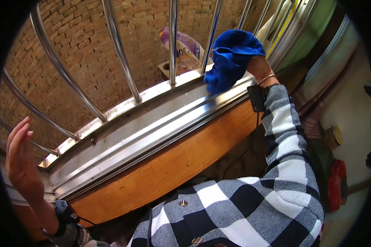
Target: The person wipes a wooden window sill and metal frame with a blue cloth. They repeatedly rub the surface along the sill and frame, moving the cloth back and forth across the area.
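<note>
A bunched blue cloth (232, 58) covers most of my right hand (260, 68), and its fingers are hidden under the folds. The cloth hangs at the right part of the window, close to the metal bars and over the metal window track (148, 129). At the far left my left hand (23, 160) is raised with the palm upright and holds nothing. Its fingers are extended beside the left end of the window frame. Below the track runs a varnished wooden sill (164, 166).
Upright metal bars (120, 52) stand along the outer ledge, with a brick wall (77, 27) beyond. A purple printed bag (185, 46) lies outside the bars. A curtain (330, 77) hangs at the right, above a red object (337, 185). Cables run from both wrist devices.
</note>
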The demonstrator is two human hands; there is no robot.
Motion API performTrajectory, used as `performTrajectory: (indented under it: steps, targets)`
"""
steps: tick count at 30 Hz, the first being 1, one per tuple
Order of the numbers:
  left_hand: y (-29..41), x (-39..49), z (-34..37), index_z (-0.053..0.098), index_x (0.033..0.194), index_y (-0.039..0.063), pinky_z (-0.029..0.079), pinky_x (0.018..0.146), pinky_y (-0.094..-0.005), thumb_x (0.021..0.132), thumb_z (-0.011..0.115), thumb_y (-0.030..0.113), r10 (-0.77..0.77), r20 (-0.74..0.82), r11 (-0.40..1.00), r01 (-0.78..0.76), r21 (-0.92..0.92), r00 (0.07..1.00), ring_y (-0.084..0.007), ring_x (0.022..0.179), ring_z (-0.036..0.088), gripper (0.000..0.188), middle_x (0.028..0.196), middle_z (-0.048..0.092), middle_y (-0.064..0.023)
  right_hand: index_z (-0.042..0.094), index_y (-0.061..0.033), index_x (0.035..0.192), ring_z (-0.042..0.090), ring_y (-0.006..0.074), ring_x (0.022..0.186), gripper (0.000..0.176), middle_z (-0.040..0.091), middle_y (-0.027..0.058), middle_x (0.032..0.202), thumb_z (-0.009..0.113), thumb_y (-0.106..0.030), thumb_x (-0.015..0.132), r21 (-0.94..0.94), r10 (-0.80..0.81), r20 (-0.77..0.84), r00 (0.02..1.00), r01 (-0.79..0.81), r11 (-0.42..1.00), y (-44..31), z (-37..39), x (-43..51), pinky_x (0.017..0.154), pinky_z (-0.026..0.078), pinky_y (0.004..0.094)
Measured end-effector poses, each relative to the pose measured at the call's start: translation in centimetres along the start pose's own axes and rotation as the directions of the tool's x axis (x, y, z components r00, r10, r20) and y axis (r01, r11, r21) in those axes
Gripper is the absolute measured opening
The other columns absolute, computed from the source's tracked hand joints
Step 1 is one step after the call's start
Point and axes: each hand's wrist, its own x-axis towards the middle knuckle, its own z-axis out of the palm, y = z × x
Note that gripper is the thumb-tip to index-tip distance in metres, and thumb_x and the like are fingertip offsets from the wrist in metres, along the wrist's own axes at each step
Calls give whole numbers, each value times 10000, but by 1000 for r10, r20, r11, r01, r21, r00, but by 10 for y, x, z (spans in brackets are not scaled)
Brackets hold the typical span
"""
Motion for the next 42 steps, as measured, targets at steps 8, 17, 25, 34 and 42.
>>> performTrajectory:
  steps: [8,17,25,34,42]
  targets:
    - [44,38,46,543,1227,64,518,784,-273,835,585,-43,-127,115,740,171,-651,985,-167,919,609,408,1192,579,-117,538,-81,1195,616,212,947,306,614,113,1122,563,-152,899,-871,-224,382,897,431,237,-20,93,49,832,516,323]
    - [80,32,80,288,1409,40,333,1051,-338,937,354,561,-79,337,-233,311,-921,938,-194,1199,451,706,1304,471,-113,567,-69,1212,595,264,1040,403,593,123,1176,665,-148,829,-237,-52,953,297,846,477,-43,384,88,934,463,342]
    - [63,6,44,379,1343,38,476,943,-402,809,403,708,-442,225,-390,40,-920,868,-251,1101,558,858,1249,522,-154,503,-45,1275,505,283,1178,539,527,165,1270,722,-119,788,-369,213,924,316,602,708,-14,400,90,1016,373,366]
    - [0,69,-7,564,1128,62,412,891,-466,894,547,447,-656,-543,730,260,-631,524,-278,1013,553,451,1037,595,-115,479,-72,1306,504,275,1189,511,453,167,1350,623,-37,817,-437,-17,761,648,532,725,-33,349,67,886,500,361]
    - [-86,119,19,599,1077,38,402,972,-395,852,468,116,76,-358,736,190,650,931,-339,1056,545,272,1101,597,-181,475,-78,1303,516,317,1158,516,429,187,1357,612,-34,808,-565,67,745,664,574,593,-44,297,40,859,500,361]
